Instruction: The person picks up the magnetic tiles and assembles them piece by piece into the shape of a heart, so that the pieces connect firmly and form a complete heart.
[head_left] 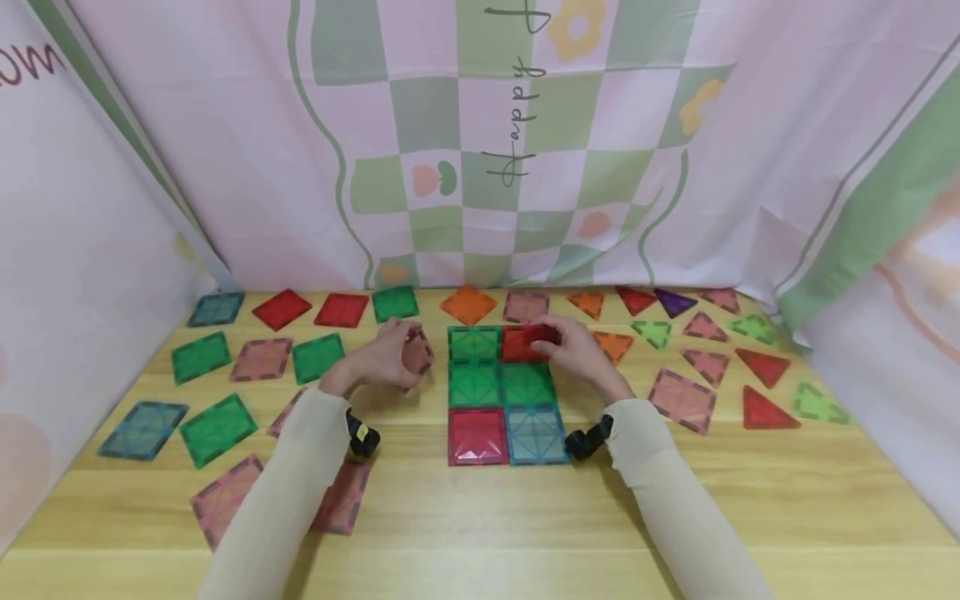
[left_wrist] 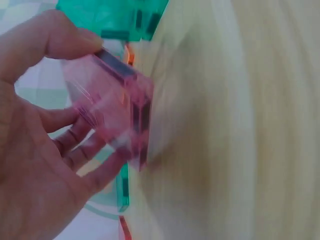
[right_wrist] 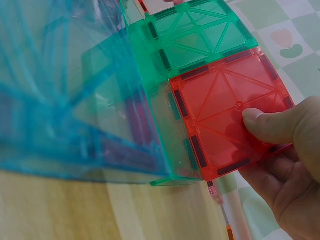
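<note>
In the head view a structure of joined see-through magnetic tiles stands mid-table: green tiles point(head_left: 475, 385), a red front tile point(head_left: 477, 435) and a blue front tile point(head_left: 537, 435). At its back right corner my right hand point(head_left: 577, 346) pinches a red square tile point(right_wrist: 232, 112), thumb on its face and fingers beneath. This tile's edge meets a green tile point(right_wrist: 200, 35) in the right wrist view. Left of the structure, my left hand point(head_left: 382, 358) holds a pink square tile point(left_wrist: 112, 100), tilted, between thumb and fingers, apart from the structure.
Loose green, blue, red and pink square tiles lie on the left, such as a green tile point(head_left: 217, 429). On the right lie several triangles, including a red triangle point(head_left: 767, 408), and a pink square point(head_left: 682, 400). A patterned curtain point(head_left: 487, 167) hangs behind the table point(head_left: 480, 525).
</note>
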